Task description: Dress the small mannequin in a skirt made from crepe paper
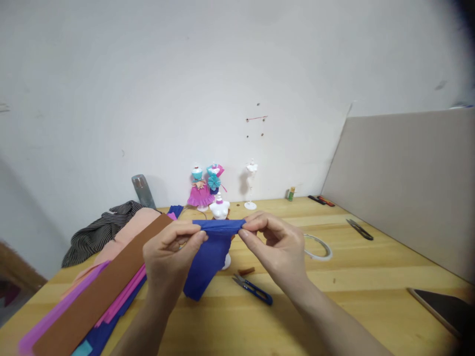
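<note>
A piece of dark blue crepe paper [208, 262] is stretched between my two hands, its top edge folded over and the rest hanging down. My left hand [172, 252] pinches the folded edge at its left end between thumb and fingers. At the right end, my right hand [276, 247] pinches the same edge. Right behind the paper stands a small white mannequin [219, 207], its lower part mostly hidden by the paper. Blue-handled thread snips [254, 289] lie on the table below my right hand, near a small brown scrap [246, 271].
Stacked paper strips, brown [107, 282] on top, lie left beside striped cloth [100, 230]. Behind are a bottle [143, 190], two dressed mannequins [200, 193] and a bare one [251, 183]. A tape roll [326, 251], black snips [359, 229] and a phone [441, 306] lie right.
</note>
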`<state>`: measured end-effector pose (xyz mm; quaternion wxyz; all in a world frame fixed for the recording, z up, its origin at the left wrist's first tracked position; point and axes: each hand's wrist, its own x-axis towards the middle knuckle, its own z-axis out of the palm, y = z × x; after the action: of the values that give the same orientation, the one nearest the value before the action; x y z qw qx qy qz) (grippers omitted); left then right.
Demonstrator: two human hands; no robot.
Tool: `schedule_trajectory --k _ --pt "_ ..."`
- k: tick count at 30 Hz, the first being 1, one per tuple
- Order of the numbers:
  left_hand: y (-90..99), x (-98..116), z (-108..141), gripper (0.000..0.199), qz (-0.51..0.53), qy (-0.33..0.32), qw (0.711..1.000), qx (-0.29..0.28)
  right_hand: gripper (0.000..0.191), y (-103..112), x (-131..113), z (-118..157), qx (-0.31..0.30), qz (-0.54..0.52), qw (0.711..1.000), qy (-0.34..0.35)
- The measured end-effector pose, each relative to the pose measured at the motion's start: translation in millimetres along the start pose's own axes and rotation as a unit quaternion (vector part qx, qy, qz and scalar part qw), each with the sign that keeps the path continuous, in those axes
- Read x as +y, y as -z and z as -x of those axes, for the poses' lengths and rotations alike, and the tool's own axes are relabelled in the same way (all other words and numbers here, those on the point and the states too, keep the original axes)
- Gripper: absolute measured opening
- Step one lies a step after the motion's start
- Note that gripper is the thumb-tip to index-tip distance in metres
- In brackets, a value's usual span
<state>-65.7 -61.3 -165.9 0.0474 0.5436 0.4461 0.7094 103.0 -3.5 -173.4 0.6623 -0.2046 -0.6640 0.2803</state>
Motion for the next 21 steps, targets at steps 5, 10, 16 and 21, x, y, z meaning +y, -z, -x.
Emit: schedule_trajectory --k 5,10,16,21 --pt "-1.9 1.8 1.0 0.006 0.026 0.022 0.999 0.006 0.011 0.5 -1.1 0.9 -0.002 0.006 1.000 0.003" --pt "-3.2 2.8 3.4 0.005 0.025 0.024 0.999 0.024 0.012 0.4 -1.0 2.6 -0.004 0.020 1.000 0.004" --pt "-0.7 -4.5 5.0 0.003 -0.015 -0.016 1.000 0.012 0.009 0.2 -0.5 2.0 0.003 0.019 1.000 0.008" --pt "-0.2 -4.4 6.7 0.011 -0.088 -0.111 0.989 0.034 0.015 2.0 0.8 2.0 -0.007 0.044 0.998 0.046"
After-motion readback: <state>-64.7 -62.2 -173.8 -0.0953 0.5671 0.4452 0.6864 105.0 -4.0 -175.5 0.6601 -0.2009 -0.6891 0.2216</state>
